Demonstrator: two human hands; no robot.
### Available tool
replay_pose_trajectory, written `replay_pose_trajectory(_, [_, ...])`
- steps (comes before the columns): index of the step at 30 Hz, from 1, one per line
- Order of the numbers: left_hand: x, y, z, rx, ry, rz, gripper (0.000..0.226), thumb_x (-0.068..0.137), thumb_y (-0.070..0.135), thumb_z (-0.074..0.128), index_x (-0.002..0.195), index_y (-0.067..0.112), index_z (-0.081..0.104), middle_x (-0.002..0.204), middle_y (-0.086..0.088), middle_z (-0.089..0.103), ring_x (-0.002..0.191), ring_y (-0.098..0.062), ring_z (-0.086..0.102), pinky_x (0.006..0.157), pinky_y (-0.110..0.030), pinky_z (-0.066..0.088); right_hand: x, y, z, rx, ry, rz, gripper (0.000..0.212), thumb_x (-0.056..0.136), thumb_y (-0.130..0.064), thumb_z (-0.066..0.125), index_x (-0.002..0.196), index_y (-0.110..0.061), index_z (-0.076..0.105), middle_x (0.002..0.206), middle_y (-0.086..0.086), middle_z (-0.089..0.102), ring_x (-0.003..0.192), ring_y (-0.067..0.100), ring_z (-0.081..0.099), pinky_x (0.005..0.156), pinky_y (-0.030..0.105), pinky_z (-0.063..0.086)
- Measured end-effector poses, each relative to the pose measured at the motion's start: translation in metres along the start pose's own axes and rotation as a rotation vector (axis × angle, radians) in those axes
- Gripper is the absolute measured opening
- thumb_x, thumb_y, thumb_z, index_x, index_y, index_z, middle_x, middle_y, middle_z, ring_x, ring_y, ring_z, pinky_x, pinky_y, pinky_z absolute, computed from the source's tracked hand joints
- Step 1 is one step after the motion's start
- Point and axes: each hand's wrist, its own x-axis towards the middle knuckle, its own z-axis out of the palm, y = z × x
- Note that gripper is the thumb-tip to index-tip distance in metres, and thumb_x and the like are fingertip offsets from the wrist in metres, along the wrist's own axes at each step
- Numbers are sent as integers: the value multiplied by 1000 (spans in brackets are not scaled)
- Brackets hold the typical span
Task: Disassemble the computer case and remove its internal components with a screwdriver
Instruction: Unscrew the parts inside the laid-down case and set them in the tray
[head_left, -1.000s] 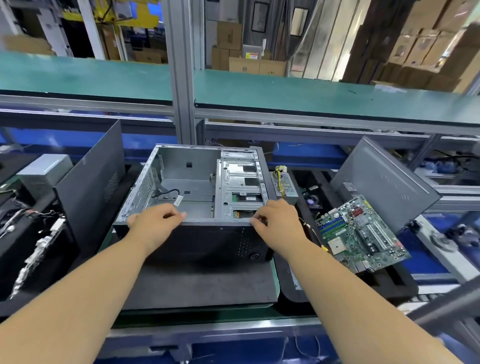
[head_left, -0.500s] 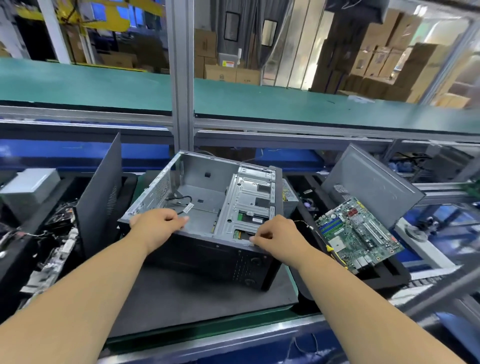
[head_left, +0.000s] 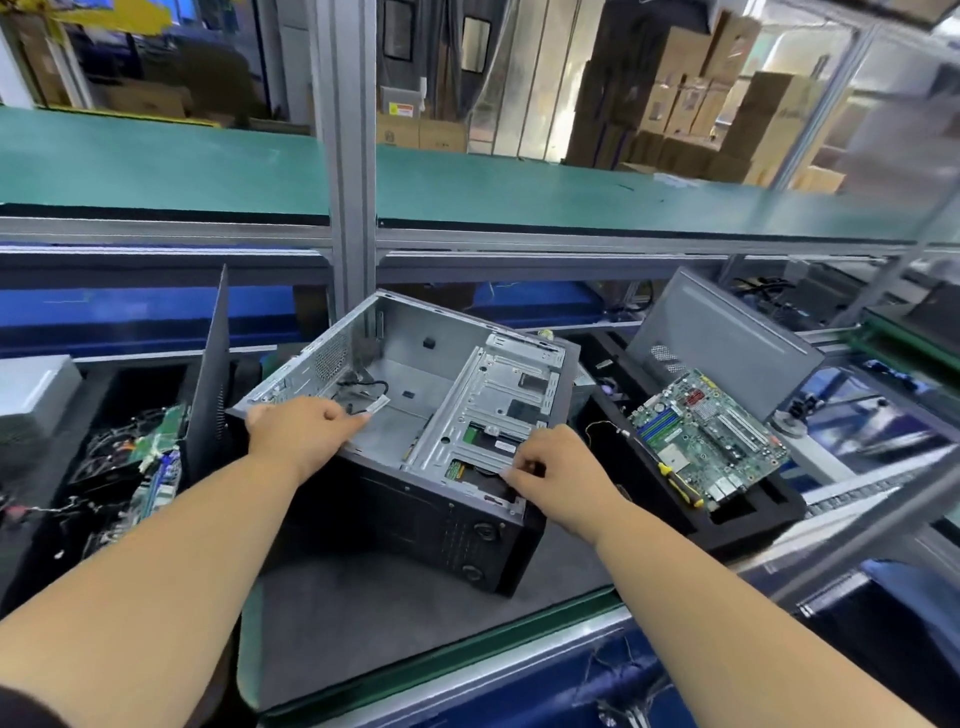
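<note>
I see two bare forearms, no gloves, rings or watch on my left hand (head_left: 296, 434) or my right hand (head_left: 558, 480). A dark sleeve edge (head_left: 26, 709) shows at the upper left arm, well behind the left hand.

Desk (head_left: 249, 644) has a green top with a metal front edge. A dark grey mat (head_left: 363, 613) lies on it. The open computer case (head_left: 415, 405) sits on the mat, turned at an angle. Right of it a black foam tray (head_left: 748, 519) carries a green motherboard (head_left: 711, 431) and a yellow-handled screwdriver (head_left: 680, 483). A grey side panel (head_left: 727, 343) leans behind the tray.
</note>
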Motion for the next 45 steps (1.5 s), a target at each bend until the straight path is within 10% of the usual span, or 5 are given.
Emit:
replay_pose_trajectory(10, [-28,2,-8,-285,163,12,18,83,48,68,89,32,65,102,11,60,109,-14,48,108,-37,15,18,2,-10,215,-79,126,30,90,-33,67,62,-21,64,61,1,61,57,10,52,57,25,40])
replay_pose_trajectory(18, [-80,62,12,-346,241,-347,88,73,42,78,145,26,30,149,-11,24,135,-34,25,111,-47,23,68,41,-21,292,56,93,19,91,-24,66,75,-32,61,83,-9,59,74,8,55,69,25,41])
replay_pose_trajectory(27, [-93,115,32,-437,242,-638,103,70,40,80,150,26,16,148,-10,26,133,-33,29,109,-46,32,145,95,-31,48,-45,54,45,87,-33,71,127,-15,61,134,10,54,129,31,45,105,40,38])
replay_pose_trajectory(41, [-106,152,75,-579,221,-663,92,89,20,61,154,27,-4,163,-3,2,118,-25,46,83,-28,39,186,151,-39,-229,-191,-20,63,94,-48,49,143,-10,43,141,14,48,127,35,45,104,42,37])
replay_pose_trajectory(45, [-102,141,70,-463,169,-616,90,93,16,54,155,24,-11,162,-1,-15,145,-24,21,85,-25,29,177,152,-41,-296,-169,-50,65,95,-56,44,140,-10,45,137,13,49,124,34,45,105,43,37])
